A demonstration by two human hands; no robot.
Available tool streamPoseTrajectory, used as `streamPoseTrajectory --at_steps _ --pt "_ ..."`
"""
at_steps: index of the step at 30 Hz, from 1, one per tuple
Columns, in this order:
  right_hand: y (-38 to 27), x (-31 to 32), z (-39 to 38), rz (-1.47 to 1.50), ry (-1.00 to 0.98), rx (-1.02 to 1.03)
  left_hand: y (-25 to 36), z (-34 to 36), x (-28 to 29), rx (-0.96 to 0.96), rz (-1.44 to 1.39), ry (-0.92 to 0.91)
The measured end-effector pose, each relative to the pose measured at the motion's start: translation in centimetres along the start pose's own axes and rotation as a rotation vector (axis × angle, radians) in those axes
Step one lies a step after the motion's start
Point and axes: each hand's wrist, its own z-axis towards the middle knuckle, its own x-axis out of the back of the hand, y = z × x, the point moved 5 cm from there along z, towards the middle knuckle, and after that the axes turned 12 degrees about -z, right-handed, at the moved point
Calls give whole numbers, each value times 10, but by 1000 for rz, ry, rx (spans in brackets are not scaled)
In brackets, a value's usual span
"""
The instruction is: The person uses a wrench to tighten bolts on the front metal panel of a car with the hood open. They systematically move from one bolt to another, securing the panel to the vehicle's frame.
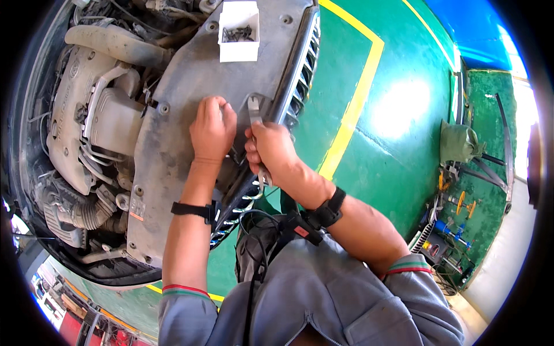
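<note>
My right hand (pixel 271 147) is closed around a flat metal pry tool (pixel 254 108) with a notched tip. The tip rests at or just above a recess near the front edge of the dark plastic cover (pixel 167 138), and the tool's other end shows below my fingers. Just to the left, my left hand (pixel 212 128) is over the same cover, thumb and fingers drawn together; whatever they may pinch is hidden. Farther along the cover stands a white open box (pixel 239 55) holding several small black clips (pixel 238 33).
The engine (pixel 98 115), with hoses and a beige cover, fills the bay at left. A chrome-slatted grille (pixel 306 69) borders the front edge. Yellow lines (pixel 355 109) cross the green floor (pixel 398 155). Tools and a green bag (pixel 459 141) are at far right.
</note>
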Motion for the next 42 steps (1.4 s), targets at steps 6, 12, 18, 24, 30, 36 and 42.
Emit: streamPoseTrajectory --at_steps 6,12,18,24,30,36,42 --pt "6 -16 -21 61 85 -91 -7 0 2 30 -47 0" --pt "24 -25 4 184 93 18 -7 2 2 35 -48 -13" --pt "33 -24 12 38 156 129 -10 0 2 20 -64 -15" --pt "20 -19 3 12 125 42 -9 -1 4 7 -71 -9" --pt "8 4 2 -303 182 124 -5 -1 2 31 -78 -18" --pt "21 -5 3 -291 214 187 -7 -2 4 0 -38 -6" --pt "11 0 -3 -14 63 32 -7 0 1 5 -47 1"
